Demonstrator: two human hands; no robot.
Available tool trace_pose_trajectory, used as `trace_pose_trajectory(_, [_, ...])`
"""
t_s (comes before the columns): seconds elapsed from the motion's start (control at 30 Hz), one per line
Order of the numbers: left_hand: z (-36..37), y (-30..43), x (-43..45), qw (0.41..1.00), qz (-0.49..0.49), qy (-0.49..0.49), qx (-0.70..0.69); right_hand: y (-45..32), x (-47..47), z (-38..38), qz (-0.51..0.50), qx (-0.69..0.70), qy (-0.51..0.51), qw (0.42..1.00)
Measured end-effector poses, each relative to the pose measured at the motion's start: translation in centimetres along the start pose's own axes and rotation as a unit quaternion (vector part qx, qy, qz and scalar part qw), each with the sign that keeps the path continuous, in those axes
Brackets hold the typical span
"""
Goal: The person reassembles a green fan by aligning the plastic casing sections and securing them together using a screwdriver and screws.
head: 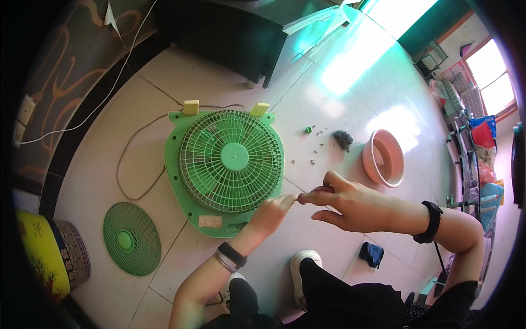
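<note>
A green plastic box fan (234, 156) lies on the tiled floor with its round grille facing up. My left hand (271, 211) is over the fan's lower right edge, its fingertips close together and meeting the fingertips of my right hand (349, 201). Whether a small thing is pinched between the two hands cannot be told. The right hand's index finger points left, and its thumb is apart below. A separate round green grille (131, 238) lies on the floor left of the fan. Small screws or similar bits (313, 162) and a green piece (308, 130) lie to the right.
A dark scouring pad (342, 140) lies beside a pink basin (383, 158) of water. A blue cloth (372, 254) is near my right foot. The fan's cord (119, 164) loops on the left. A black cabinet (230, 45) stands beyond, a patterned stool (70, 251) at left.
</note>
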State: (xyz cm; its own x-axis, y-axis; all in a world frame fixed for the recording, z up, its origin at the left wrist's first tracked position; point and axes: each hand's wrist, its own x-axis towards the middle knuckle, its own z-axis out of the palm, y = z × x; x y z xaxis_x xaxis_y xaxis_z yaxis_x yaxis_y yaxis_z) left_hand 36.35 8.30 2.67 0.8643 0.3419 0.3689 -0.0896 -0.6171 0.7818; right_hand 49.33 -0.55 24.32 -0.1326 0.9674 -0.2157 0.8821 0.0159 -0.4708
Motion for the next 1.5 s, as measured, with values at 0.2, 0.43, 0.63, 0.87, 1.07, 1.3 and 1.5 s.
trace_pose_trajectory(0.2, [0.1,0.3,0.0,1.000,0.016,0.003,0.018,0.0,0.4,-1.4,0.128,-0.025,-0.074,0.989])
trace_pose_trajectory(0.43, [0.5,-0.1,-0.4,0.999,0.001,-0.024,0.048,-0.1,-0.4,-1.2,0.097,0.027,-0.045,0.994])
trace_pose_trajectory(0.63, [0.5,0.1,-0.3,1.000,0.009,-0.006,0.023,2.1,-1.3,-0.1,-0.013,-0.033,-0.002,0.999])
trace_pose_trajectory(0.87, [0.8,-0.5,-0.7,1.000,-0.010,0.012,0.013,0.1,-0.6,-0.6,0.200,0.049,-0.043,0.978])
trace_pose_trajectory(1.07, [0.8,-0.5,-0.6,0.999,-0.020,-0.008,0.030,0.7,-0.9,-0.1,0.061,-0.009,-0.034,0.998])
trace_pose_trajectory(1.3, [0.6,-1.0,-0.9,1.000,-0.011,-0.001,0.026,1.8,-1.0,0.8,-0.027,0.002,0.028,0.999])
trace_pose_trajectory(1.5, [0.5,-1.2,-1.0,0.999,-0.035,0.023,-0.015,1.5,-0.9,3.4,0.136,0.202,0.227,0.943])
